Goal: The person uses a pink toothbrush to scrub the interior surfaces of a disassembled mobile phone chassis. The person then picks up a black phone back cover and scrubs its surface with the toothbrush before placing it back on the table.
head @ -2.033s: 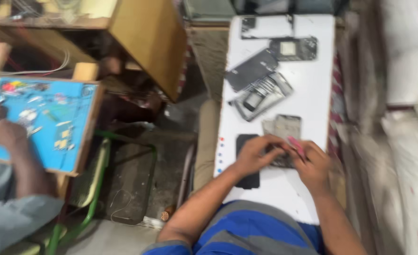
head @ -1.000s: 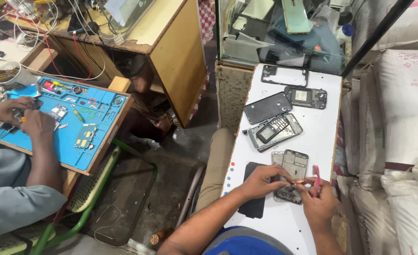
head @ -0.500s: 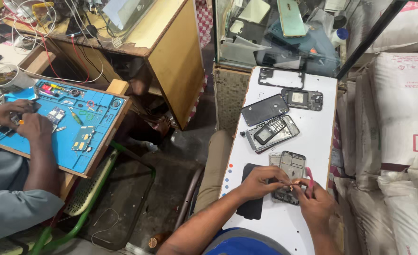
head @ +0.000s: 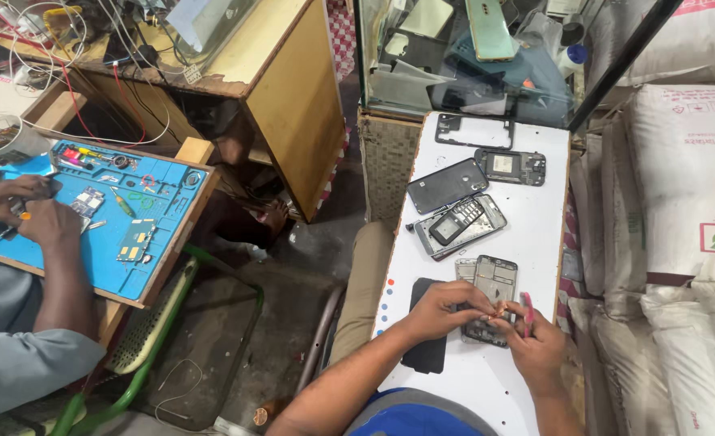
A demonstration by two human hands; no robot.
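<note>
An opened phone frame (head: 493,291) lies on a narrow white table (head: 543,210) just in front of me. My left hand (head: 442,308) rests on its lower left part, fingers pinched over it. My right hand (head: 535,339) holds a pink-handled tool (head: 526,304) at the frame's lower right edge. A black phone panel (head: 426,327) lies flat under my left wrist. Farther up the table sit a keypad phone on a grey tray (head: 461,225), a dark back cover (head: 446,185), a phone chassis (head: 511,165) and an empty black frame (head: 474,129).
Another person's hands (head: 26,214) work at the left over a blue mat (head: 123,222) with small parts. A wooden desk (head: 268,73) with wires stands behind it. A glass case (head: 470,56) is at the table's far end. White sacks (head: 680,226) line the right.
The view has tilted and steadied, so more of the desk and glass case shows. My hands stay on the phone frame, with only small finger shifts at its lower edge.
</note>
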